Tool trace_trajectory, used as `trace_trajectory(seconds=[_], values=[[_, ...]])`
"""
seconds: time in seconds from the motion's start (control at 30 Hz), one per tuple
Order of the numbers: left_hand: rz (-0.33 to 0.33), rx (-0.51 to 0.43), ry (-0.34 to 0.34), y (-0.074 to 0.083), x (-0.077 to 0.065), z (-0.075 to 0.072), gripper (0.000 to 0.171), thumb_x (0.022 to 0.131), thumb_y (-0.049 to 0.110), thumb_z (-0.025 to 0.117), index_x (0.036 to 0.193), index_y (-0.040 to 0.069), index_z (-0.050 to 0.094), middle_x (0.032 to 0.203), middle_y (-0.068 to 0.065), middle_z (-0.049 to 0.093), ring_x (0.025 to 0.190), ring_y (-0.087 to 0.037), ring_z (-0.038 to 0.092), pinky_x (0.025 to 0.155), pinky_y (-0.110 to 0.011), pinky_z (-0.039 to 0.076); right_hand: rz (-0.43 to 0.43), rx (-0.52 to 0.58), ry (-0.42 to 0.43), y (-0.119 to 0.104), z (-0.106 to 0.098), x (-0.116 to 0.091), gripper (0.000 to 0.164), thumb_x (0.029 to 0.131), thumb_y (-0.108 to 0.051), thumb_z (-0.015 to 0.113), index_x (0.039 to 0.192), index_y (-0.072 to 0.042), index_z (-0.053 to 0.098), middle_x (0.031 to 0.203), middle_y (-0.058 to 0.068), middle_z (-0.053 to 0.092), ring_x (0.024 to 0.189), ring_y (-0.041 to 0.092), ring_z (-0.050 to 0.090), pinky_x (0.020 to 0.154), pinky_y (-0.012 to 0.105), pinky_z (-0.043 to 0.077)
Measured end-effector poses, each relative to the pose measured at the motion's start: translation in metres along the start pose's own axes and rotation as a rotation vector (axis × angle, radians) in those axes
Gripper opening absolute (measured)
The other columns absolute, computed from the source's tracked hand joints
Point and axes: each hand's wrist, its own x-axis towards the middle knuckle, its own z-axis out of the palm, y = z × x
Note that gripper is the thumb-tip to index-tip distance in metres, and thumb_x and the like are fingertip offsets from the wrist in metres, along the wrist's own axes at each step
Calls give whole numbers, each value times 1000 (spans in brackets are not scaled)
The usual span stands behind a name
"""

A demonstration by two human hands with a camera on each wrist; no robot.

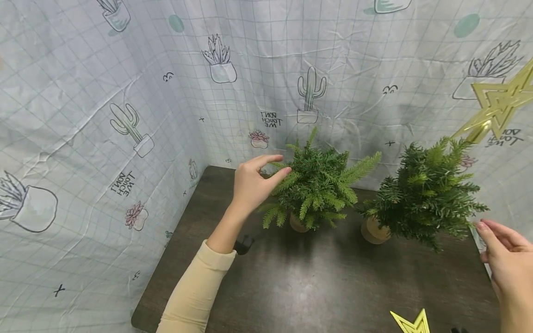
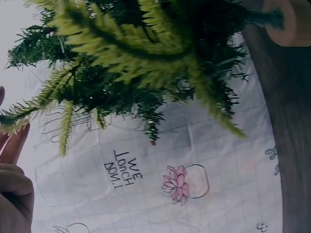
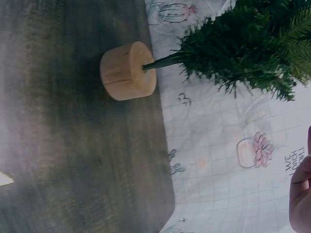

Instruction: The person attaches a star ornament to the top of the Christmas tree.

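Observation:
Two small artificial Christmas trees stand on wooden bases. My left hand (image 1: 251, 182) is at the left side of the left tree (image 1: 320, 185), its thumb and forefinger curved with a gap between their tips, around a light green branch tip (image 2: 14, 116). At the right tree (image 1: 424, 189), my right hand (image 1: 510, 254) has thumb and forefinger together at the end of a low outer branch, seemingly pinching it. In the right wrist view, only part of the right hand (image 3: 301, 194) shows, with its fingertips out of frame. A gold star (image 1: 495, 104) tops the right tree.
Another gold star (image 1: 412, 321) lies at the front edge of view on the dark wooden table (image 1: 308, 282). A small black object (image 1: 244, 245) sits partly behind my left forearm. Cactus-print cloth (image 1: 258, 37) hangs behind and to the left.

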Motion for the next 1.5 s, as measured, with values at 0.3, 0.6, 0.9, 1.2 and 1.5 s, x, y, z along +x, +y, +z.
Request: trace_trajectory(seconds=[0.3,0.6,0.9,1.2,1.5], values=[[-23,25,-46,-12,-14,0,40,87,34,87,119,11,79,114,0,77,108,-16,72,95,-33,53,61,-168,66,17,-16,-12,19,94,-1,75,111,-8,81,89,-13,76,56,3,53,41,16,37],[-47,46,-86,-16,-25,8,40,89,35,85,120,11,78,117,1,76,110,-14,71,95,-32,53,141,-239,72,37,-33,-25,18,94,-7,77,107,-18,82,89,-19,75,67,-2,61,41,19,37],[-80,43,-80,-23,-27,12,35,90,32,84,119,13,79,116,1,77,91,-12,71,73,-33,54,229,-297,50,52,-46,-38,18,95,-16,78,107,-29,79,89,-25,72,61,2,54,42,23,36],[-89,37,-57,-26,-30,11,30,93,30,82,116,12,82,110,-4,78,49,-6,42,53,-27,39,278,-476,-26,71,-58,-52,23,97,-27,77,116,-38,73,87,-36,67,76,-11,60,46,25,40],[-62,12,-14,-30,-30,14,23,94,27,81,111,12,83,101,-5,79,39,5,16,40,-26,26,359,-714,-53,88,-62,-64,22,94,-47,75,115,-43,66,81,-42,55,58,15,52,51,29,43]])
